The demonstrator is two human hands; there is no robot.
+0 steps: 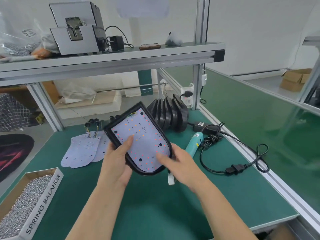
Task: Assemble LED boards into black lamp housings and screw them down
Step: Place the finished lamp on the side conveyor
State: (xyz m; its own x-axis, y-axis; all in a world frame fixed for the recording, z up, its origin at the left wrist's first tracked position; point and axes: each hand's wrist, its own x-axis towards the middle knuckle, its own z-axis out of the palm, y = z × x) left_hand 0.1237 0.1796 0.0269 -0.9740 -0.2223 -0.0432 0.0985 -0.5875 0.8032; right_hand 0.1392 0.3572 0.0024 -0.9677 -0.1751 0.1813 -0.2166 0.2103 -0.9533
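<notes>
Clasping opposite rims, left grip (119, 153) and right grip (178, 161) hold the lamp housing (147, 173); it looks light, stiff, its LED board (143, 135) fragile.

One left hand (116, 161) and one right hand (181, 163) at six o'clock. One black housing (150, 115) at centre, holding one LED board (142, 135). At least two loose LED boards (81, 149) at nine o'clock, overlapped, exact count unclear. Roughly six more housings (171, 115) stacked at one o'clock, too packed to count surely. One teal screwdriver (194, 142) at three o'clock. One box (43, 193) of uncountable screws (22, 205) at seven o'clock.
</notes>
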